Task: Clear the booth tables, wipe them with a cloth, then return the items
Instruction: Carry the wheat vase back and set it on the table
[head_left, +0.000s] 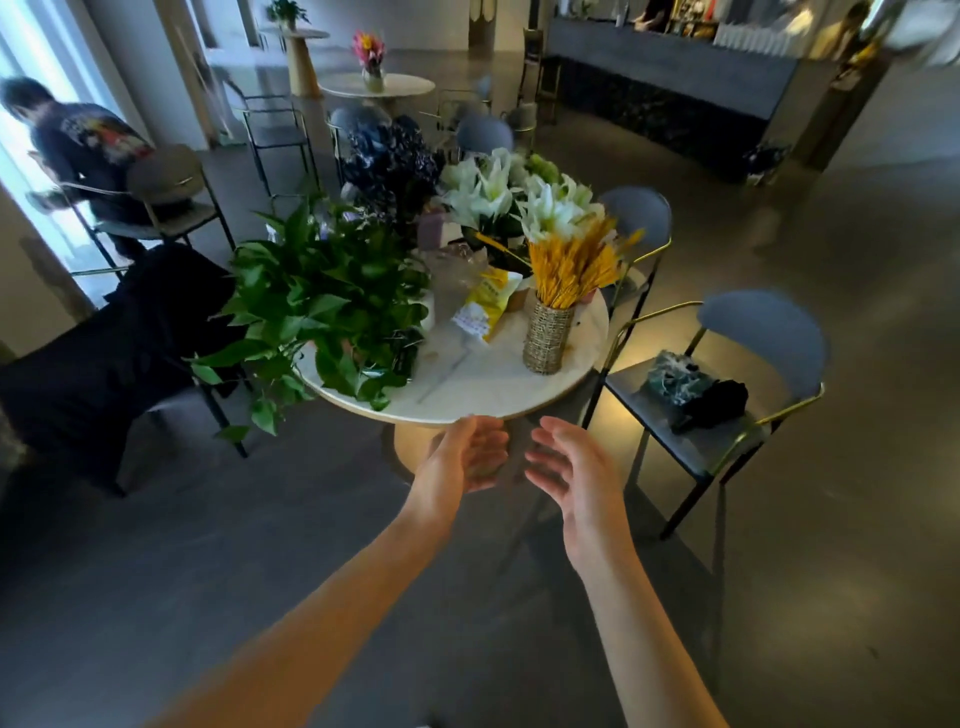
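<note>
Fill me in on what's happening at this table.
A person reaches both bare arms toward a round table. The left hand and right hand are open, palms facing each other, just short of its near edge, holding nothing. The table is not yet cleared: a leafy plant, white lilies, dark flowers, a woven vase of yellow stalks and a yellow packet sit on it. No cloth is in hand.
</note>
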